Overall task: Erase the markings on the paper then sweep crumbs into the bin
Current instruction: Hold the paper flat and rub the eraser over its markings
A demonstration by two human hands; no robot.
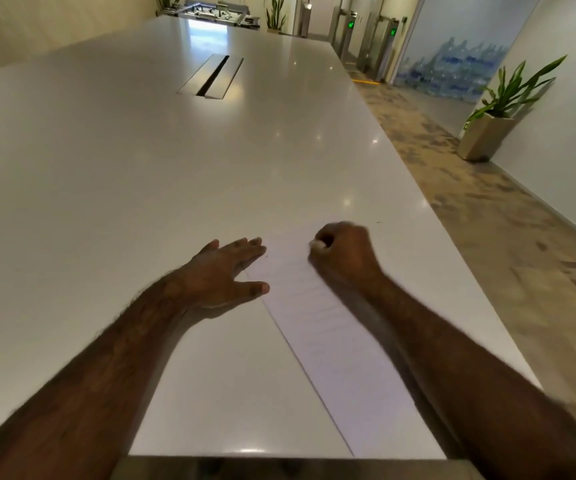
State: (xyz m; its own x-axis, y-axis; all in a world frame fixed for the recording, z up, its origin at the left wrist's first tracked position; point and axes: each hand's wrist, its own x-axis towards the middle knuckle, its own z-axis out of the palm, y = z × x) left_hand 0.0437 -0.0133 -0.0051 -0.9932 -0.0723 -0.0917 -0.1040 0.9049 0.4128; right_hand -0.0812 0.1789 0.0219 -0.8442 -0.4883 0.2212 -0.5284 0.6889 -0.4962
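Currently, head view only. Paper (331,344) lies flat on the white table (141,168), close to its right-hand edge, running from the near rim away toward the hands. Faint pencil lines show on the upper half; too pale to read.

Left hand (226,271): fingers straight and spread, palm down, pressing the table and the paper's left margin near the far corner. Acts as the anchor.

Right hand (343,252): fingers curled tight, pinching a small white eraser (317,244) at the thumb side, set down on the paper's far end. Hand is slightly blurred, so rubbing is probably under way.

Handling judgement: single sheet, very light, limp, and likely to slide on the glossy top; it would buckle or tear if rubbed unpinned. Best hold is flat pressure beside the rubbed patch, strokes directed away from the anchoring hand. Eraser is small and slightly soft; a fingertip pinch suits it.

No bin in view. A dark speck or two on the table by the far corner; whether crumbs, cannot tell. Sweeping not yet begun.
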